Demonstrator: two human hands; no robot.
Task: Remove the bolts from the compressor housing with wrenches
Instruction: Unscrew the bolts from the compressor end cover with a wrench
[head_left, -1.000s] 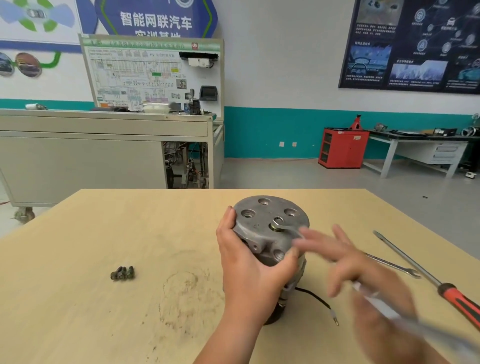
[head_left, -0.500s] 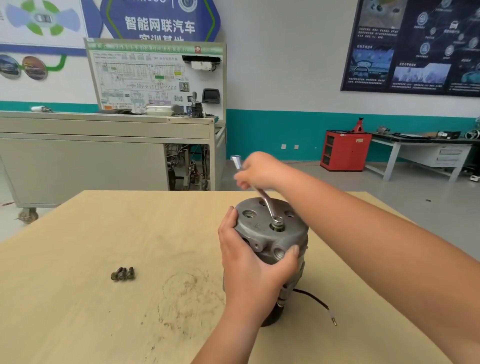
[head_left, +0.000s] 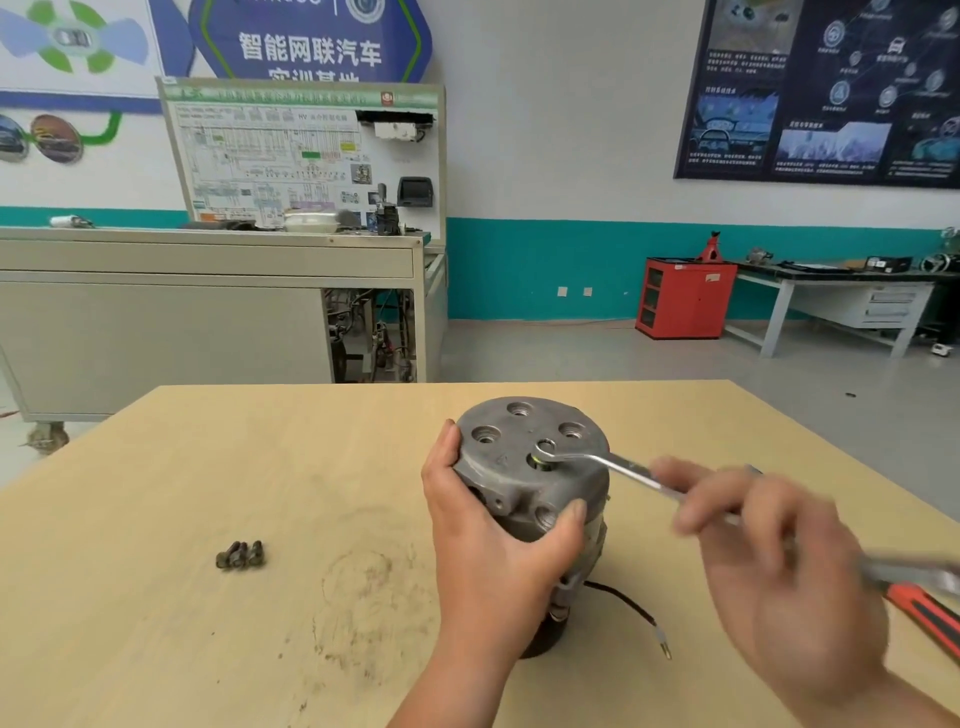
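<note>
Compressor housing (head_left: 524, 475) stands upright on the tabletop (head_left: 156, 519), around the middle and a bit toward the right edge, on a darker, narrower base. Left hand (head_left: 493, 540) grips the housing from the near side, fingers (head_left: 448, 447) curled round its left rim and thumb pressed on the near right of the rim. Right hand (head_left: 769, 561) is motion-blurred; its fingers look curled over the handle of the wrench (head_left: 618, 465), so gripping it, but grip detail is unclear. The wrench's ring end sits over the bolt (head_left: 545, 452) on the top face. The other holes in the top face look empty. Three removed bolts (head_left: 240, 554) lie together toward the left edge, well apart from the housing. A black wire (head_left: 628, 608) trails from the base toward the near right. A red-handled screwdriver (head_left: 924, 613) lies at the right edge. There is a blurred metal bar just above it; I can't tell if it is the wrench's tail or another tool.

Step, as judged: loosening what looks like the last bolt.

Risks:
- Ring end may ride up off the bolt head if the handle is pulled at an angle, causing a slip or a rounded head.
- The housing is held by one hand only on a narrow base, so hard torque could twist or tip it.
- The left thumb is near the handle's sweep and could get knocked.
- The freed bolt could roll off the tabletop.
</note>
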